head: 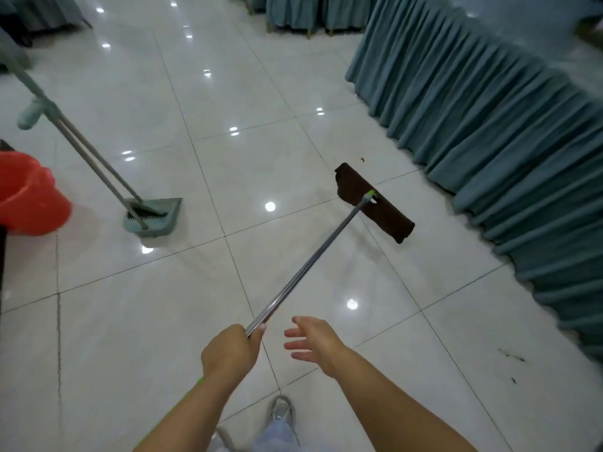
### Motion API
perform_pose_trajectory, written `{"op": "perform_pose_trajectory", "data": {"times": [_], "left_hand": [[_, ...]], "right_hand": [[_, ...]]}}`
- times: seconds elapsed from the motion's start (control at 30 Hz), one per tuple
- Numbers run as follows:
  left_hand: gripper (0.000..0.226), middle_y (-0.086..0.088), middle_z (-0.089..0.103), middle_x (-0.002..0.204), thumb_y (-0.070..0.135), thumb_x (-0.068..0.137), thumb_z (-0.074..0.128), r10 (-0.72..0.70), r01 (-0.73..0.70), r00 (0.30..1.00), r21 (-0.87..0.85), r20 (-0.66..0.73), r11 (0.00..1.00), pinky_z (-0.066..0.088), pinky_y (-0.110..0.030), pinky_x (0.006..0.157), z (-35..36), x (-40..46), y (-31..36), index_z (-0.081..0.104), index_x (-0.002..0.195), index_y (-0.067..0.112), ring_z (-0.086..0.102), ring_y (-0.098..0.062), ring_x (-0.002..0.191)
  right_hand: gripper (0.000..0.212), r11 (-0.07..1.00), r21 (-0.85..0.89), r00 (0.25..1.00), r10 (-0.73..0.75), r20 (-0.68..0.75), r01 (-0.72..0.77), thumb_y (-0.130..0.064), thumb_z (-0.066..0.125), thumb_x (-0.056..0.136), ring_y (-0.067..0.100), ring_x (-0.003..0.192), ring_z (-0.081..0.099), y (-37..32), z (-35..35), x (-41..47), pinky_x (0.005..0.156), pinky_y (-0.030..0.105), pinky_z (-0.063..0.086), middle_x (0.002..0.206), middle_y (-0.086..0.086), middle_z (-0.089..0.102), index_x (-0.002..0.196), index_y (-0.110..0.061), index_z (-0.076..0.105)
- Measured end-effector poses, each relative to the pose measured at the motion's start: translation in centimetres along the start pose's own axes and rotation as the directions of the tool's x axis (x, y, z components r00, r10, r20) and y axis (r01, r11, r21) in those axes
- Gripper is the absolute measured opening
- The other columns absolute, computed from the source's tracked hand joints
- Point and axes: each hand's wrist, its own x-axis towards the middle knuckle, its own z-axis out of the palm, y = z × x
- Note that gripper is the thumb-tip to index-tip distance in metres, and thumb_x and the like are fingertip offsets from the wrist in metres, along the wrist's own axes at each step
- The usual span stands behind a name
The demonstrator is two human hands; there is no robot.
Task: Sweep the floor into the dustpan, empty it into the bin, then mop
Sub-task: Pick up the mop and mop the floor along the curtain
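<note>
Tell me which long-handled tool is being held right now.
The mop with the dark flat head: the left hand grips its metal pole. The teal dustpan set stands untouched by the red bin.

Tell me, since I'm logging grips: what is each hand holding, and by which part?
The left hand grips the mop near the metal handle's upper end. The right hand holds nothing.

The glossy white tiled floor (pixel 202 288) carries my mop's brown pad (pixel 375 203), lying flat. Left of the pad stands the green dustpan (pixel 156 216), the red bin (pixel 29 197) beyond it. Right of the pad hangs a pleated teal skirt (pixel 489 125); dark crumbs (pixel 512 355) lie nearer me.
</note>
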Motion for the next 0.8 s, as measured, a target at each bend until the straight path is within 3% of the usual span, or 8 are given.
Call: {"op": "perform_pose_trajectory", "data": {"times": [0.1, 0.27, 0.5, 0.67, 0.8], "left_hand": [[0.057, -0.005, 0.068, 0.094, 0.064, 0.092, 0.031, 0.009, -0.009, 1.000, -0.025, 0.014, 1.000, 0.045, -0.028, 0.070, -0.1, 1.3, 2.2, 0.060, 0.087, 0.015, 0.063, -0.026, 0.089], [0.062, -0.010, 0.068, 0.100, 0.060, 0.094, 0.032, 0.009, -0.007, 0.999, -0.033, 0.044, 0.999, 0.041, -0.028, 0.068, 0.2, 4.1, 5.9, 0.063, 0.101, 0.007, 0.064, -0.028, 0.093], [0.058, -0.012, 0.066, 0.108, 0.055, 0.094, 0.037, -0.056, 0.066, 0.991, -0.080, 0.123, 0.995, 0.050, -0.034, 0.083, 1.9, 6.8, 9.7, 0.059, 0.113, 0.005, 0.066, -0.030, 0.095], [0.054, -0.012, 0.066, 0.102, 0.054, 0.093, 0.039, -0.105, 0.129, 0.982, -0.146, 0.157, 0.981, 0.053, -0.038, 0.085, 3.6, 7.1, 8.9, 0.060, 0.106, 0.006, 0.066, -0.031, 0.092], [0.042, -0.007, 0.052, 0.072, 0.042, 0.095, 0.045, -0.121, 0.202, 0.962, -0.338, 0.245, 0.919, 0.057, -0.042, 0.081, 5.2, 6.2, 8.6, 0.057, 0.104, 0.003, 0.064, -0.031, 0.082]], "right_hand": [[0.022, 0.989, -0.126, 0.995, 0.083, 0.048, -0.076, -0.025, 0.045, 0.098, 0.022, 0.083, 0.065, 0.9, -0.9, -0.6, 0.089, 0.037, 0.052, 0.101, 0.006, 0.065, 0.113, -0.013, 0.056], [0.019, 0.999, -0.012, 0.999, 0.030, 0.012, -0.030, -0.025, 0.047, 0.098, 0.018, 0.069, 0.061, 0.5, -2.2, 0.6, 0.065, 0.027, 0.049, 0.100, 0.009, 0.064, 0.109, -0.013, 0.056], [0.026, 0.998, 0.062, 0.998, 0.029, -0.050, -0.026, -0.030, 0.046, 0.099, 0.019, 0.067, 0.061, 1.3, -4.4, 2.8, 0.063, 0.026, 0.048, 0.100, 0.012, 0.064, 0.111, -0.010, 0.058], [0.025, 0.997, 0.062, 0.993, 0.050, -0.105, -0.044, -0.029, 0.045, 0.099, 0.018, 0.066, 0.062, 3.1, -5.3, 4.4, 0.064, 0.026, 0.049, 0.097, 0.011, 0.065, 0.108, -0.010, 0.058], [0.029, 0.993, 0.080, 0.989, 0.091, -0.116, -0.082, -0.032, 0.045, 0.100, 0.021, 0.073, 0.064, 3.7, -4.7, 5.5, 0.069, 0.029, 0.051, 0.099, 0.011, 0.066, 0.111, -0.009, 0.058]]}}
